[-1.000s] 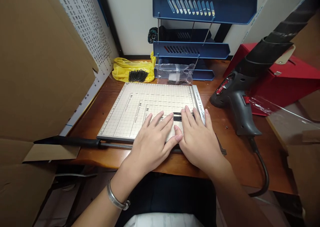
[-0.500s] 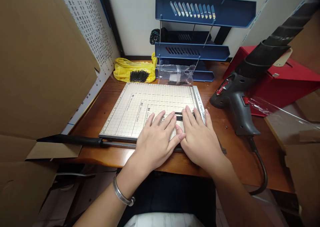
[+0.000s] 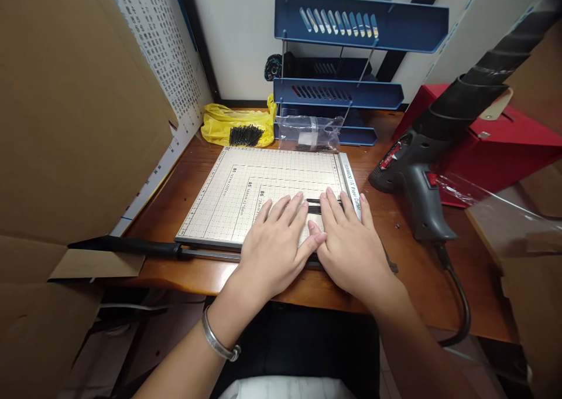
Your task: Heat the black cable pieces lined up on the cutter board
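Observation:
Thin black strips lie side by side on the gridded board of a paper cutter, close to its right-hand ruler edge. My left hand lies flat over their left part, fingers outstretched. Over their right part rests my right hand, also flat, with its fingers spread a little. The two thumbs meet near the board's front edge. Only a short middle stretch of the strips shows between the hands; the rest is covered. The cutter's blade arm with its black handle is down along the front edge.
A heat gun stands at the right before a red box. Behind the cutter are a yellow bag with short black pieces, a clear plastic bag and a blue tray rack. Cardboard walls the left.
The left hand's fingers have shifted slightly on the strips. The view has tilted a little; otherwise both hands stay in place on the cutter board.

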The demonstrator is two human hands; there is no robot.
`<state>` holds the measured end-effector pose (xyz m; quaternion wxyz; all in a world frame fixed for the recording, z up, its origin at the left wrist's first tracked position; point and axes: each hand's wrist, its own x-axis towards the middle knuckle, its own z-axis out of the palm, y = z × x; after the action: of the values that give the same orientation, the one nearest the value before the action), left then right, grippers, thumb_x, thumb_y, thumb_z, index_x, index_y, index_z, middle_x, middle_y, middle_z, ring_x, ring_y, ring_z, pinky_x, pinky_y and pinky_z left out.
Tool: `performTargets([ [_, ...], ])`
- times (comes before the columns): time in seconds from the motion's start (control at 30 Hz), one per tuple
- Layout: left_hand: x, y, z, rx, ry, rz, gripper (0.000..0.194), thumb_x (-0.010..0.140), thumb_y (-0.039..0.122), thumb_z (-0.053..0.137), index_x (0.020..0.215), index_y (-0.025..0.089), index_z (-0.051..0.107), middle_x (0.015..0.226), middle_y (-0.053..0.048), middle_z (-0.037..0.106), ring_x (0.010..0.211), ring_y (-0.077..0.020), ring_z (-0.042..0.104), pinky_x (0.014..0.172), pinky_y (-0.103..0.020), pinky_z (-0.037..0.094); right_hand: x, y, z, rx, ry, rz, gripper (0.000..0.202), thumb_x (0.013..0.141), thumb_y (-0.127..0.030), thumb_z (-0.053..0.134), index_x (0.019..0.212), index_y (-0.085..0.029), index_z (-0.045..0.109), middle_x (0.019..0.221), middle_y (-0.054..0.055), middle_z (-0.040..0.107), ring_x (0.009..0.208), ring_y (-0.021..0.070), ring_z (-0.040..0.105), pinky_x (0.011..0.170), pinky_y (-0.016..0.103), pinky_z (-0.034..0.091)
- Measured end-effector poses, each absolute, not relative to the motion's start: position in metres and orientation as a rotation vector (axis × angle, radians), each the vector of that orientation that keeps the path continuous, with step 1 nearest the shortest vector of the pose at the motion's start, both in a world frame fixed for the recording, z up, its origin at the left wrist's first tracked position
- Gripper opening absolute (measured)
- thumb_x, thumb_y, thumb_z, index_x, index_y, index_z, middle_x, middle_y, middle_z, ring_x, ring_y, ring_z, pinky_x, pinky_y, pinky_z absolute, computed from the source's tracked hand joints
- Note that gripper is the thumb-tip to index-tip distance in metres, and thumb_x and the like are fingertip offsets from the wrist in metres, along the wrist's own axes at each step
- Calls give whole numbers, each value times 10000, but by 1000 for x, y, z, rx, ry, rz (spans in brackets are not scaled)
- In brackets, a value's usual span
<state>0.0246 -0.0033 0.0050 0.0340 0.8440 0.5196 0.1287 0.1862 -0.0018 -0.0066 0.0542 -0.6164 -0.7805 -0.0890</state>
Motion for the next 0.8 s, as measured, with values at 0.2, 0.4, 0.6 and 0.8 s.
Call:
performTargets([
  [0.2, 26, -2, 7, 2584, 1593, 362, 759, 1078, 634, 189, 1584, 111, 404, 1693, -82, 311, 1540, -292, 342, 1278, -523, 279, 186, -2, -7, -1865, -2367, -273, 653, 1063, -397, 222, 1596, -55, 379, 1653, 115, 327, 1532, 343, 344, 1305, 552, 161],
  [0.4, 30, 4, 11, 2529, 1645, 356, 761, 1083, 621, 161, 1592, 103, 389, 1690, -93, 309, 1568, -309, 287, 1279, -542, 263, 186, -2, -6, -1894, -2372, -220, 655, 1054, -389, 207, 1605, -71, 363, 1663, 91, 305, 1552, 326, 312, 1312, 561, 148],
  [0.6, 30, 4, 9, 2555, 1609, 372, 773, 1075, 641, 121, 1603, 136, 373, 1682, -57, 335, 1569, -310, 282, 1278, -578, 246, 186, -1, -5, -1904, -2387, -193, 658, 1051, -388, 199, 1611, -76, 350, 1667, 90, 291, 1565, 332, 283, 1315, 563, 143],
  [0.8, 26, 2, 4, 2556, 1583, 455, 792, 1077, 632, 96, 1590, 102, 387, 1660, -78, 379, 1572, -256, 292, 1317, -501, 199, 187, -1, -5, -1904, -2362, -176, 674, 1049, -402, 212, 1609, -51, 344, 1666, 98, 281, 1568, 338, 277, 1317, 570, 144],
])
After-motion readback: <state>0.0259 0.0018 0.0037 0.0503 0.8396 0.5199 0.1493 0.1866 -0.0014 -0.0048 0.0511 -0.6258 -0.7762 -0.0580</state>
